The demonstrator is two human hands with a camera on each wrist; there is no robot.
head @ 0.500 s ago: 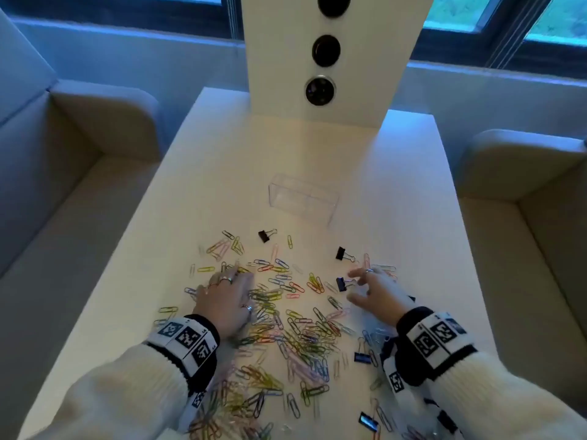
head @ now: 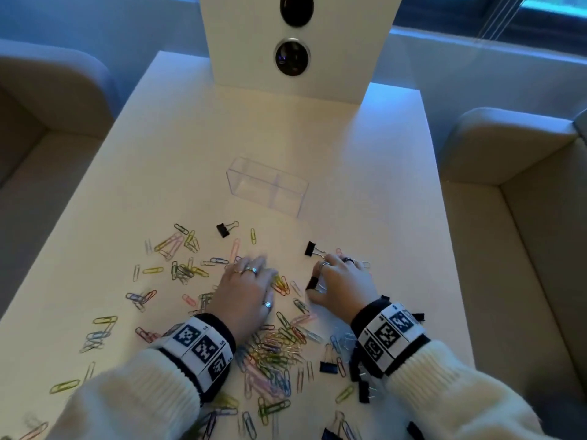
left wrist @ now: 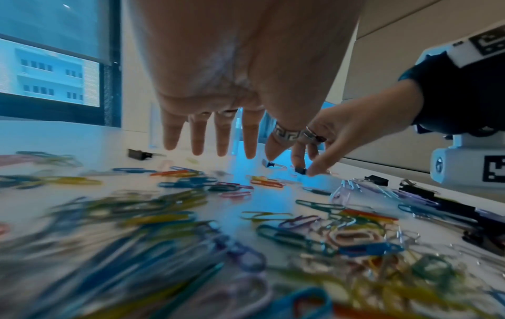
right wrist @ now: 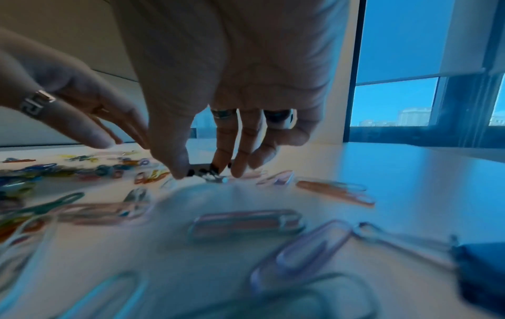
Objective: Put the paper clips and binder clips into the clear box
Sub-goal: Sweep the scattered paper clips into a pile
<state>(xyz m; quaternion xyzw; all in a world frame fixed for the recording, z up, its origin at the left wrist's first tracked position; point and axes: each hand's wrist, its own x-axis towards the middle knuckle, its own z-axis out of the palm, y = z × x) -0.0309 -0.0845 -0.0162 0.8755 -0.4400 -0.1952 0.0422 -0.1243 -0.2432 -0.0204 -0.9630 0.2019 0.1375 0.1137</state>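
Several coloured paper clips [head: 273, 350] lie scattered over the near half of the white table [head: 365, 185]. The clear box [head: 268, 185] stands farther back at the middle, open side up. My left hand [head: 254, 281] hovers flat over the clips with its fingers [left wrist: 198, 142] straight and holding nothing. My right hand [head: 317, 289] pinches a small black binder clip [head: 312, 282] between thumb and forefinger on the table; the right wrist view shows that binder clip [right wrist: 207, 171] at the fingertips. Two more black binder clips [head: 313, 249] [head: 226, 229] lie between the hands and the box.
A white upright panel with round black sockets [head: 293, 57] stands at the table's far end. Grey sofas [head: 47, 100] [head: 524, 160] flank the table on both sides. More binder clips [head: 328, 366] lie near my right wrist.
My left hand has slid to the right, toward the middle of the clips. My right thumb and forefinger have closed on the black binder clip they were touching.
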